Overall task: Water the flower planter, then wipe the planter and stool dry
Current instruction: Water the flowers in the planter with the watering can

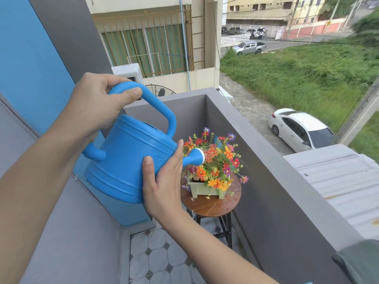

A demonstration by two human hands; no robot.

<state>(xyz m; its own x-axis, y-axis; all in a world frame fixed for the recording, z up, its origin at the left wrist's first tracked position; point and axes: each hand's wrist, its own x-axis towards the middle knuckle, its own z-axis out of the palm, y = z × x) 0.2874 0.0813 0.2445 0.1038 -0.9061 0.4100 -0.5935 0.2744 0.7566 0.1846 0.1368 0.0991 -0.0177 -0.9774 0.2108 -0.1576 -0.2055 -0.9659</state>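
A blue plastic watering can point(127, 158) is tilted forward, its white-rimmed spout point(196, 157) over the flowers. My left hand point(96, 103) grips the can's top handle. My right hand point(164, 181) presses against the can's front side below the spout. A pale green planter point(202, 189) full of orange, red and purple flowers point(217, 160) stands on a round wooden stool point(209, 206) with dark metal legs. Wet patches and drops show on the stool top to the right of the planter.
The stool stands in the corner of a narrow balcony with a grey parapet wall point(266, 181) on the right and far side. A blue wall point(30, 68) is on the left. The floor has pale octagonal tiles point(158, 257). A grey-green cloth point(361, 261) lies on the parapet, lower right.
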